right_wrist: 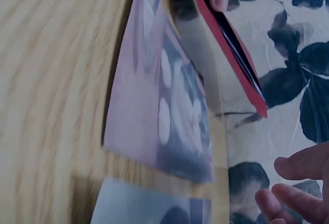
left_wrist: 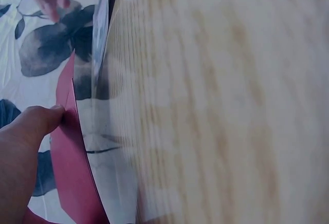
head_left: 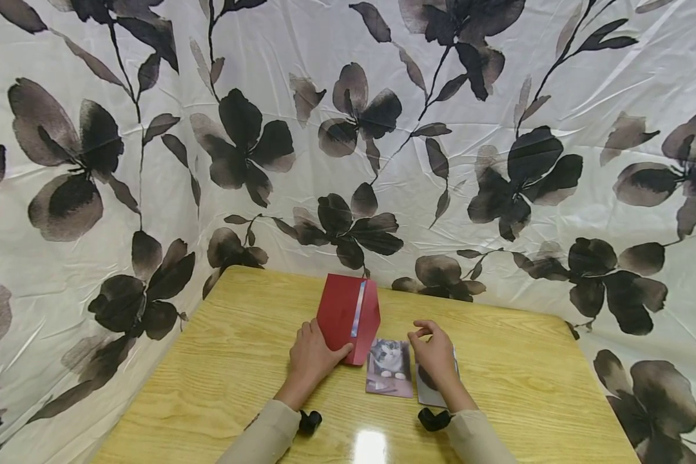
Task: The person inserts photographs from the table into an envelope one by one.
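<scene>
Left of the cat photo (head_left: 390, 379), left hand (head_left: 313, 353) has a red envelope (head_left: 339, 306) pinched; right of it, right hand (head_left: 435, 353) hangs loose, empty.

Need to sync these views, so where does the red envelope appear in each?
Head: the red envelope is below centre, near mid-width.
Left wrist: the red envelope is at lower left, beside the thumb.
Right wrist: the red envelope slants right of centre, in the upper half.
Shared landmark: the left hand, touching it in all three.
</scene>
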Demonstrator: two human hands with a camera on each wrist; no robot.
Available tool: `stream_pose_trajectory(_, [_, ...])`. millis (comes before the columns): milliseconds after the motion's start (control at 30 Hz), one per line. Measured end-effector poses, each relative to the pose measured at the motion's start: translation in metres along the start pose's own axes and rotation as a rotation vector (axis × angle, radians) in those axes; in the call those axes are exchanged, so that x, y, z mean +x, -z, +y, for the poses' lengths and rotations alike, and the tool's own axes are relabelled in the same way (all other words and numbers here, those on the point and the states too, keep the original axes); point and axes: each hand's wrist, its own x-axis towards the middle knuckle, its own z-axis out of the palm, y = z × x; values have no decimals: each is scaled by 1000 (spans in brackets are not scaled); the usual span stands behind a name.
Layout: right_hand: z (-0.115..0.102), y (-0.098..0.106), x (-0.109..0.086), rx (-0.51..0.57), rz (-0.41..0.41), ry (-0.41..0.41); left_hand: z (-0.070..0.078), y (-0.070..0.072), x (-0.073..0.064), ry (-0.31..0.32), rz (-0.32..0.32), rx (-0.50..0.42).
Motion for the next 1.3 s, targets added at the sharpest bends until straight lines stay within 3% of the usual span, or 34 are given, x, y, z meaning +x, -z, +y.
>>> stream_pose_trajectory(233, [12,16,-9,-105,28,-14,-1,-2,1,0,-2,5])
stream_pose_trajectory(700, [34,47,-33,-190,13,-44,-3,-2,0,-11,0,6])
stream_pose_trajectory(1100, [51,62,-50,-338,21,-26,-4,-2,1,-9,8,-10])
stream_pose_trajectory(1300, [53,67,-57,-362,-1,-71,-3,-1,0,-9,4,-6])
